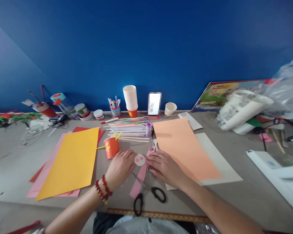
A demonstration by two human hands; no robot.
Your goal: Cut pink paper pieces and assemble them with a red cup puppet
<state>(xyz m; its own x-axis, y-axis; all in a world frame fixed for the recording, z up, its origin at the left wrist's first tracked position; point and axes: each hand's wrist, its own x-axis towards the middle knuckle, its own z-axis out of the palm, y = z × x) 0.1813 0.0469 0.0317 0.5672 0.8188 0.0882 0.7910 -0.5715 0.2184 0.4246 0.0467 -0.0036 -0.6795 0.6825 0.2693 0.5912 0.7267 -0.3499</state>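
Note:
My left hand, with a red bead bracelet on the wrist, rests on the table with its fingers curled around a small white paper disc that has two pink dots. My right hand lies beside it, fingers pressed down on a pink paper cut-out that runs under the disc. An orange paper cup with a yellow straw through it stands just left of my left hand. Black-handled scissors lie shut near the table's front edge, below both hands.
Yellow, pink and red sheets lie at the left, an orange sheet on white paper at the right. Straws, a purple glue bottle, stacked cups, paint jars and a plastic bag line the back by the blue wall.

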